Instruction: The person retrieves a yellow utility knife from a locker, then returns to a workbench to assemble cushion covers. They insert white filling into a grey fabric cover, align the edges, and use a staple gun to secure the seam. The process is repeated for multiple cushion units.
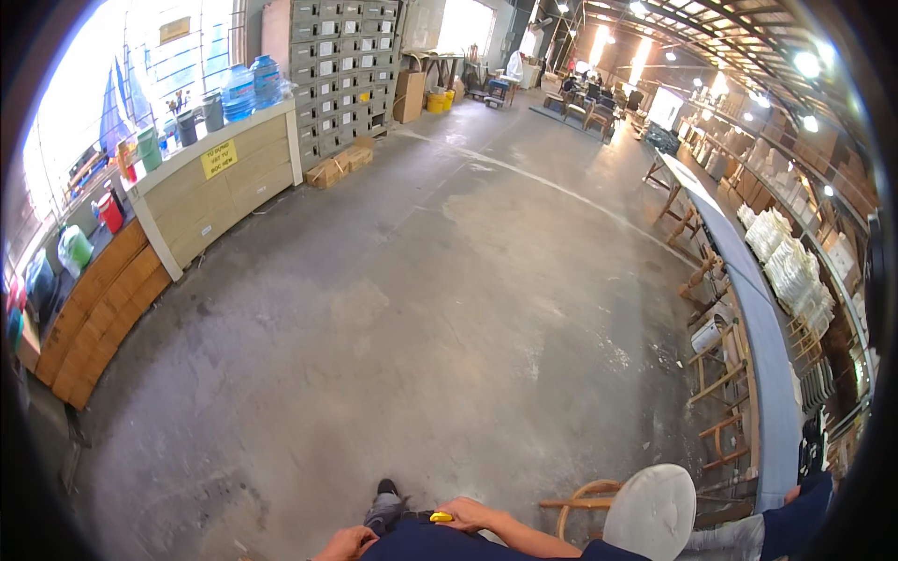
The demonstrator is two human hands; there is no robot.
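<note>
From my remote seat I note the right hand (pixel 470 515), fingers narrowed on a small yellow object (pixel 441 517) at the waist, likely held close for steadiness; left hand (pixel 348 543) beside the dark shirt (pixel 416 544), grip unreadable.

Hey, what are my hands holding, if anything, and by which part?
Your right hand appears to hold a small yellow object by its right end; its kind is unclear. Nothing shows in your left hand.
</note>
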